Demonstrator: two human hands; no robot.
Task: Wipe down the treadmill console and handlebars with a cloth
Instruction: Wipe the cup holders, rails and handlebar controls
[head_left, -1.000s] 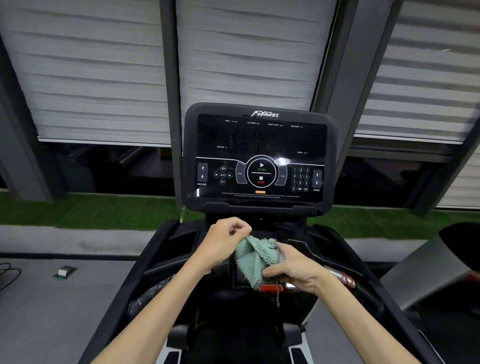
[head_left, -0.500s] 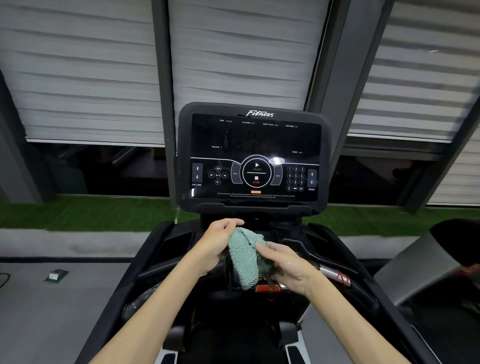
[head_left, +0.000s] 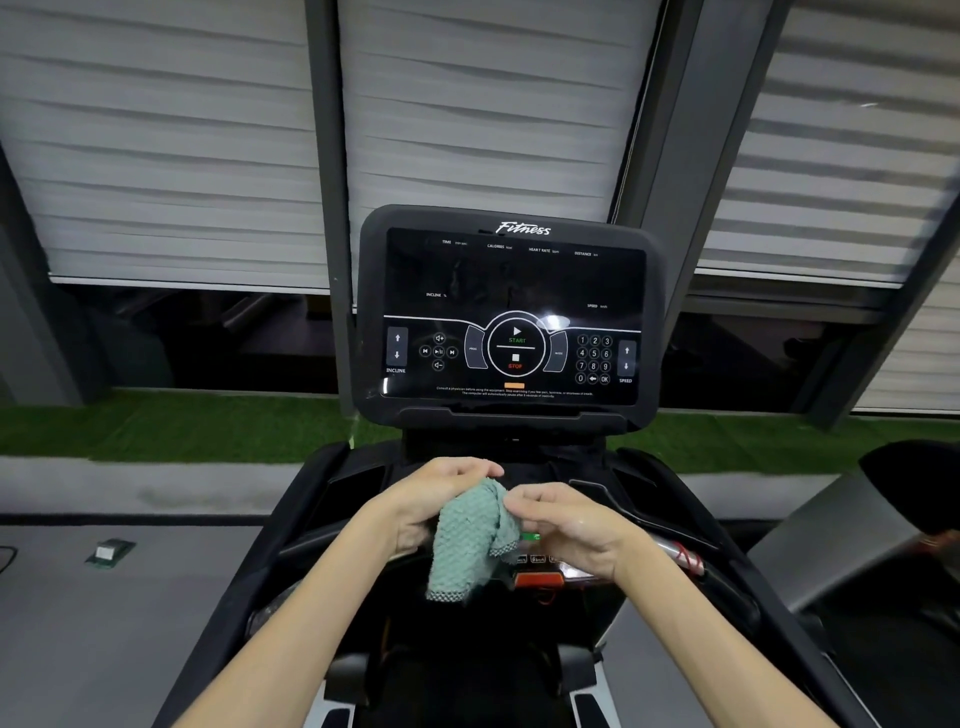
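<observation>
Black treadmill console (head_left: 511, 317) with dark screen, left hand (head_left: 436, 501) and right hand (head_left: 571, 530) both pinching teal waffle-weave cloth (head_left: 470, 540), white slatted blinds (head_left: 166, 140) behind, green artificial turf strip (head_left: 171, 423), grey floor (head_left: 130, 613).

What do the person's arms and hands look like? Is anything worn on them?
Both forearms are bare: no sleeves show as far as the frame's lower edge. The left hand and the right hand have no gloves, and I see no rings, watch or bracelets on either wrist.
</observation>
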